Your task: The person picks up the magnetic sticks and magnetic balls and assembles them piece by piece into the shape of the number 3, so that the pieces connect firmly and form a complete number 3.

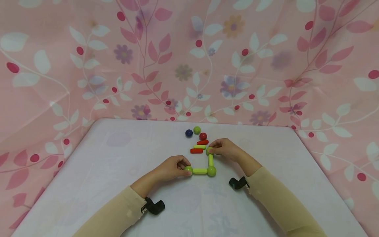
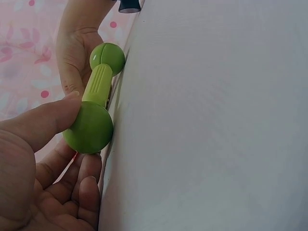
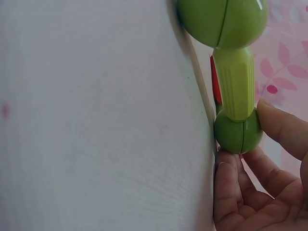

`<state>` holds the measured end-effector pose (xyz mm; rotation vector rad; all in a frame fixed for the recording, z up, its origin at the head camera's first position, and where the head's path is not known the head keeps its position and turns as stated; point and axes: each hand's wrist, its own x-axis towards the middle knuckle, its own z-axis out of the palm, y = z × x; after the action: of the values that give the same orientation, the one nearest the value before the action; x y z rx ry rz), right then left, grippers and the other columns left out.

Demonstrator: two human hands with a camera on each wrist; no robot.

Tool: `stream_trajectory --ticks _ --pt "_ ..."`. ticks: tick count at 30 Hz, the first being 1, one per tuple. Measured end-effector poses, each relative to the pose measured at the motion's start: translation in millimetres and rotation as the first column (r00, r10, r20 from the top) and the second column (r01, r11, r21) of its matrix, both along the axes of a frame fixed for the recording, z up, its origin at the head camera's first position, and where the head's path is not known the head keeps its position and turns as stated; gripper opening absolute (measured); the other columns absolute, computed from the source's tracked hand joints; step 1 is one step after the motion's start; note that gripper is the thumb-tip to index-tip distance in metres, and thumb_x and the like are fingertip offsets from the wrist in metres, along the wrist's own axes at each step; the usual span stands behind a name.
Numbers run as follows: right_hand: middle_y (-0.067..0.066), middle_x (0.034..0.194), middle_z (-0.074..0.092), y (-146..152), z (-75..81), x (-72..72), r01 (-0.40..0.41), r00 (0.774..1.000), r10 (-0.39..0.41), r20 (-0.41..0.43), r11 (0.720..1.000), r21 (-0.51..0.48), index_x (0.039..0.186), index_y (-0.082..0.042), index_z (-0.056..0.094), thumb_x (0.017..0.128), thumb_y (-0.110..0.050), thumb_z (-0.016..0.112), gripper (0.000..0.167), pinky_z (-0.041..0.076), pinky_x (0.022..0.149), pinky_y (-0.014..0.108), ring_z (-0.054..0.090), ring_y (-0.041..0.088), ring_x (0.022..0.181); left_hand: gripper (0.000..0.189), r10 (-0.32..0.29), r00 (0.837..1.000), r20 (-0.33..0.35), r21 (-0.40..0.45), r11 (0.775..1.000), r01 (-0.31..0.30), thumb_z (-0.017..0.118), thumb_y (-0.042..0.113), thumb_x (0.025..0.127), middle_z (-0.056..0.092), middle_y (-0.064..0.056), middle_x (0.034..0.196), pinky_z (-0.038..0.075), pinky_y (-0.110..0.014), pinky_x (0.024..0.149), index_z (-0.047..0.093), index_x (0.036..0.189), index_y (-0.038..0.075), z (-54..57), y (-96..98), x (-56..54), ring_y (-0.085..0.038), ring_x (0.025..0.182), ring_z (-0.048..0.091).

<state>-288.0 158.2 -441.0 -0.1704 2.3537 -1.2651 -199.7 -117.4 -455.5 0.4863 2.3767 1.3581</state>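
An L-shaped chain of three green balls and two yellow-green rods lies on the table. My left hand (image 1: 174,168) pinches the green ball (image 2: 88,128) at the near left end between thumb and fingers. At the far end, my right hand (image 1: 226,148) pinches another green ball (image 3: 238,130). The corner ball (image 1: 211,171) joins the horizontal rod (image 1: 200,171) to the upright-running rod (image 1: 211,160), and neither hand touches it. In the left wrist view, my thumb lies on top of the held ball, with the ribbed rod stretching beyond it.
Behind the chain lie two red rods (image 1: 196,151) (image 1: 202,142) with a yellow-green rod (image 1: 199,147) between them. Farther back sit a blue ball (image 1: 189,133), a green ball (image 1: 196,130) and a red ball (image 1: 203,136). A pink floral curtain (image 1: 183,59) hangs behind the white-covered table (image 1: 97,158).
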Motion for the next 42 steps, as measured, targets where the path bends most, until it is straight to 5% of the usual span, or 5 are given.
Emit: stream_trajectory --ticks 18,42 --pt "0.004 0.105 0.069 11 17.8 22.8 0.011 0.983 -0.006 -0.186 1.000 0.025 0.113 -0.008 0.071 0.093 -0.021 0.073 0.025 0.050 0.085 0.034 0.060 0.022 0.096 0.030 -0.005 1.000 -0.002 -0.008 1.000 0.005 0.081 0.026 0.086 0.062 0.000 0.093 0.048 -0.028 0.077 0.067 0.108 0.011 -1.3 -0.4 0.7 -0.017 0.087 0.055" --pt "0.005 0.086 0.069 6 8.6 55.0 0.052 0.995 -0.049 -0.085 0.998 0.035 0.106 -0.003 0.069 0.091 -0.020 0.075 0.023 0.053 0.071 0.029 0.062 0.018 0.078 0.030 -0.013 1.000 -0.013 -0.018 1.000 0.013 0.081 0.026 0.086 0.063 0.002 0.094 0.048 -0.026 0.076 0.068 0.109 0.012 1.7 -0.1 1.2 -0.017 0.087 0.055"
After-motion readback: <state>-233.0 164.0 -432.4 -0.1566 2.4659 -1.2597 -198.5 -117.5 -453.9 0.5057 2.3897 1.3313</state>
